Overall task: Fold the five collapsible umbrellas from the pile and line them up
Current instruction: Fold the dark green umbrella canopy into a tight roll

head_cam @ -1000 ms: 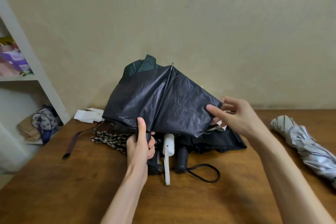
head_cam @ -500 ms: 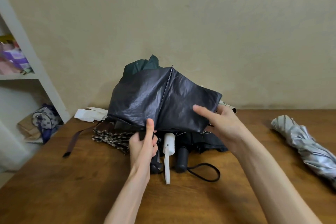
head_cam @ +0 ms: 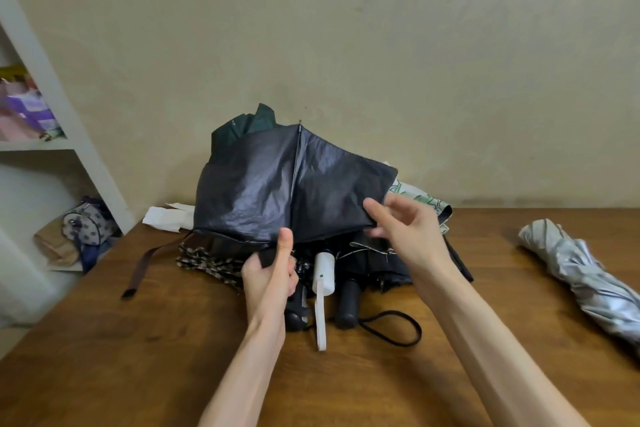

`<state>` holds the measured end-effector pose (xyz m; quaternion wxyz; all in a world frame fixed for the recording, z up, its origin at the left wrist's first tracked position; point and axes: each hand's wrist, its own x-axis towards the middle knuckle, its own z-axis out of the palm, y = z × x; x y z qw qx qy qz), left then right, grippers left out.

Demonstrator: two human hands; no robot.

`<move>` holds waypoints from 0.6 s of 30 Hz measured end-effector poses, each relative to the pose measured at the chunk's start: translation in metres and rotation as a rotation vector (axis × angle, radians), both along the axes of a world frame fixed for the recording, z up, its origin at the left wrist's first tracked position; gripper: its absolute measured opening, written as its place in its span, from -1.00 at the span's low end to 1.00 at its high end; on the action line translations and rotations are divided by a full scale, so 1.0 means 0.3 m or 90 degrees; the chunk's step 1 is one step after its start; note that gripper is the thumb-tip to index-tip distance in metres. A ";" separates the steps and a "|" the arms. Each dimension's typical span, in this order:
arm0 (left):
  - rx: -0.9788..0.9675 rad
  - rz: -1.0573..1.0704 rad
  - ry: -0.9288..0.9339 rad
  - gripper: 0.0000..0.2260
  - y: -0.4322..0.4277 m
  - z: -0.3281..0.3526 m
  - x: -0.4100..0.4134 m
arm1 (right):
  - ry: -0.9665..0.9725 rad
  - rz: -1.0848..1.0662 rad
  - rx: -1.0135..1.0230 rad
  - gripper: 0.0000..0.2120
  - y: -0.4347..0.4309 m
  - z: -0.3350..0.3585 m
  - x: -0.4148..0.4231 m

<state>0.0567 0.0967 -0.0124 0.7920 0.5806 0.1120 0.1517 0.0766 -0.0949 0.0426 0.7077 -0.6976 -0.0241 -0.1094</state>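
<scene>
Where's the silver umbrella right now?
In the head view, the silver umbrella lies at the table's far right edge, apart from the pile and beyond the right hand.

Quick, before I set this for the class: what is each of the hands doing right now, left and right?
Left hand: grips the black handle of the dark umbrella, thumb up against its canopy.
Right hand: pinches that canopy's lower edge.

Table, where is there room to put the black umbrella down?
Bare tabletop lies between the pile and the folded silver umbrella, and at the front left, nearer than the brown strap. The middle by the wall is crowded.
</scene>
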 end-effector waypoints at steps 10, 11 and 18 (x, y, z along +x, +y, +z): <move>0.157 -0.036 0.017 -0.52 -0.041 0.005 -0.010 | -0.182 0.293 -0.127 -0.75 0.248 0.170 -0.008; 0.151 -0.031 0.022 -0.58 -0.044 0.003 -0.011 | -0.205 0.305 -0.182 -0.74 0.267 0.163 0.003; 0.017 -0.029 0.037 -0.54 -0.063 0.035 -0.040 | -0.406 -0.054 -0.230 -0.82 0.237 0.026 0.047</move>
